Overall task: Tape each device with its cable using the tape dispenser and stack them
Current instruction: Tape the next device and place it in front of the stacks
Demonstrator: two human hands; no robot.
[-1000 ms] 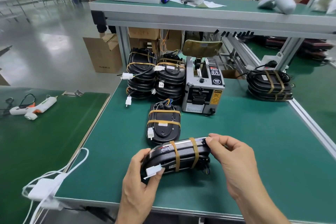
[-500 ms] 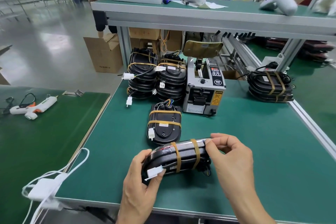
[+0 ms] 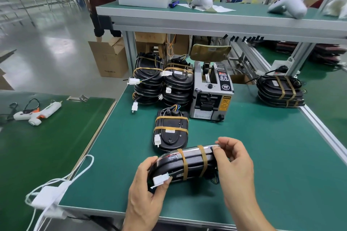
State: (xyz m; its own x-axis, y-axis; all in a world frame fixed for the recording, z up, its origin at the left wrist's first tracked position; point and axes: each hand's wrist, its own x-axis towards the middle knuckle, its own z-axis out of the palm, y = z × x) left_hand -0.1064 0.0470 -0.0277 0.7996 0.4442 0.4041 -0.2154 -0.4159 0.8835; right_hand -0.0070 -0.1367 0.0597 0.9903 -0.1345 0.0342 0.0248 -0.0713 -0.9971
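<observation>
Two strips of brown tape (image 3: 185, 163) already bind the black device (image 3: 189, 163) and its cable, so the taping of this one looks finished. Both hands grasp it at the near middle of the green table (image 3: 262, 155), tipped on edge. The left hand (image 3: 148, 191) wraps its left end, thumb pressing the white plug (image 3: 161, 179) against the casing, likely to keep the loose end from swinging. The right hand (image 3: 233, 159) pinches the right end, fingers curled over the top rim, steadying it, perhaps checking the wrap.

Just beyond lies another taped device (image 3: 170, 131), flat and alone; it reads as the start of a new pile, and the held one probably goes on top of it. Behind it stand two stacks of finished devices (image 3: 163, 82), side by side, pushed against the tape dispenser (image 3: 212, 92), which sits within easy reach at centre. A further banded pile (image 3: 280, 90) rests at the far right edge, well apart.

On the left bench lies a glue gun (image 3: 37, 112), unused. White cord (image 3: 62, 184) drapes over the near left corner.
</observation>
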